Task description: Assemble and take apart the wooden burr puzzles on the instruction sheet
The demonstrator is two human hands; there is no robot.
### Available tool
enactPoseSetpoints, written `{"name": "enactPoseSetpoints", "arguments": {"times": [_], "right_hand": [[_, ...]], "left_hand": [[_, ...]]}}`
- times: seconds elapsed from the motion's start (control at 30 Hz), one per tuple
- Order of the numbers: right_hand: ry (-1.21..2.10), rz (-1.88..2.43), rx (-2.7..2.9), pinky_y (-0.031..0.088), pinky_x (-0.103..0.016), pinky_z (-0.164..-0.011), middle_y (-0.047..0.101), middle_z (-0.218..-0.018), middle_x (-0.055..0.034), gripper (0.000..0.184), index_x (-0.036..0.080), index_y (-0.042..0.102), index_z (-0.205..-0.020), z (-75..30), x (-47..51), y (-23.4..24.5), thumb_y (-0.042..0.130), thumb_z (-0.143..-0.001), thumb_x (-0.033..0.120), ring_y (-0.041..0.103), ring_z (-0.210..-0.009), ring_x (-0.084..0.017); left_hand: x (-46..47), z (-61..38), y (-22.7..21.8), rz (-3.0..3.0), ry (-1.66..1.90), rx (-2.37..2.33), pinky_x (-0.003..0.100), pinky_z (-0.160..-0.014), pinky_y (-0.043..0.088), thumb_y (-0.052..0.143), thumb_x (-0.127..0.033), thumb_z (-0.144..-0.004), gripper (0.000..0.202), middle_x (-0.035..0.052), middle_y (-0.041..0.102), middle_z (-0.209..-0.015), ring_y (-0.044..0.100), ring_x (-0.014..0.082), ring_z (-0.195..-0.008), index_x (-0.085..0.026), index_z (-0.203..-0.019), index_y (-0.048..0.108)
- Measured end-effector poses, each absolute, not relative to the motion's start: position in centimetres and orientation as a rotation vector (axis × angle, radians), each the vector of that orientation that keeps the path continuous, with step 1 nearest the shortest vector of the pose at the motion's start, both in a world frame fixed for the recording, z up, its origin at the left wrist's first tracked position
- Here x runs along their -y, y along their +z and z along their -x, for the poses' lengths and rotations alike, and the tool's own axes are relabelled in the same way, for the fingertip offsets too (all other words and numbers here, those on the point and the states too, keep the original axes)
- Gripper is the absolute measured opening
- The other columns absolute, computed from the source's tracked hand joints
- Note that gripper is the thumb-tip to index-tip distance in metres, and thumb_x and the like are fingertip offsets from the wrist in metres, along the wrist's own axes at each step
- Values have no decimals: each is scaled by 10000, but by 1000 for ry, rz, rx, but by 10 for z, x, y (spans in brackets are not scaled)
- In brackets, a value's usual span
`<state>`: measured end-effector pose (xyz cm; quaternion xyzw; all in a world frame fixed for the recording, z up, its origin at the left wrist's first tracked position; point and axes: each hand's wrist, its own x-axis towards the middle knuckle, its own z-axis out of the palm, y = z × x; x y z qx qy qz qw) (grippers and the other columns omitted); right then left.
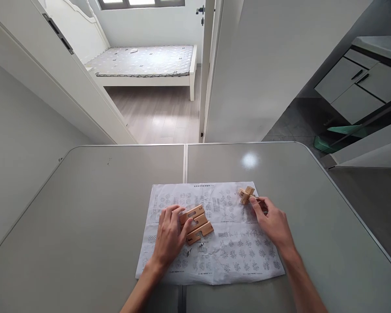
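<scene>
Three notched wooden puzzle pieces [200, 221] lie side by side on a printed instruction sheet [226, 261]; dark numbers mark at least two of them. My left hand [170, 234] is closed about their left ends, thumb at the near side and fingers at the far side. Toward the sheet's upper right corner is a small cross-shaped cluster of interlocked wooden puzzle pieces [246, 194], one end marked with a number. My right hand [273, 219] pinches its right side between thumb and fingers. Those fingertips partly hide that side of the cluster.
The sheet lies on a grey table [84, 226] with a pale rim and a seam down the middle. Past the far edge, a doorway shows a bed [143, 61]. A white cabinet [358, 82] and a green object [326, 144] stand at the right.
</scene>
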<state>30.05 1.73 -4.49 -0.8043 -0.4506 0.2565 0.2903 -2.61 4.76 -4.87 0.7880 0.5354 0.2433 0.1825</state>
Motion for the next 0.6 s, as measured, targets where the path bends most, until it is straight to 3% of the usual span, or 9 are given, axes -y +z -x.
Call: {"name": "enactPoseSetpoints", "arguments": {"times": [0.2, 0.3, 0.4, 0.5, 0.6], "right_hand": [[425, 2093, 1072, 561, -337, -668, 756, -1064, -138, 498, 192, 631, -1212, -279, 1, -25, 560, -964, 617, 713, -849, -262], [324, 1990, 1114, 527, -300, -554, 736, -1060, -145, 399, 200, 644, -1169, -261, 11, -16, 551, -993, 546, 699, -857, -265], [574, 1806, 1388, 482, -270, -457, 719, -1032, -101, 257, 243, 654, -1089, -242, 17, -13, 550, -1017, 467, 679, -776, -230], [769, 1586, 1681, 596, -347, -718, 696, -1087, -86, 143, 270, 645, -1113, -224, 16, -17, 543, -1038, 337, 689, -933, -253], [830, 1482, 1842, 568, -445, -970, 656, -1227, -89, 196, 287, 623, -1200, -213, 13, -27, 598, -1011, 244, 644, -1145, -285]], "left_hand": [[-54, 30, -50, -2234, 675, -1605, 510, -1002, 469, 625, -361, -984, 153, 114, 572, -1219, 544, 313, -1139, -220, -1025, 580], [-53, 30, -52, -2229, 665, -1616, 506, -1005, 458, 635, -385, -979, 175, 114, 564, -1228, 532, 321, -1159, -221, -963, 578], [-53, 30, -54, -2243, 651, -1602, 506, -1006, 449, 638, -396, -981, 189, 113, 562, -1236, 526, 321, -1161, -217, -938, 595], [-53, 32, -54, -2253, 654, -1588, 497, -995, 453, 620, -368, -995, 162, 109, 569, -1238, 533, 311, -1142, -218, -935, 625], [-53, 33, -52, -2240, 675, -1570, 484, -984, 466, 605, -357, -1005, 158, 105, 581, -1230, 541, 302, -1135, -223, -936, 651]]}}
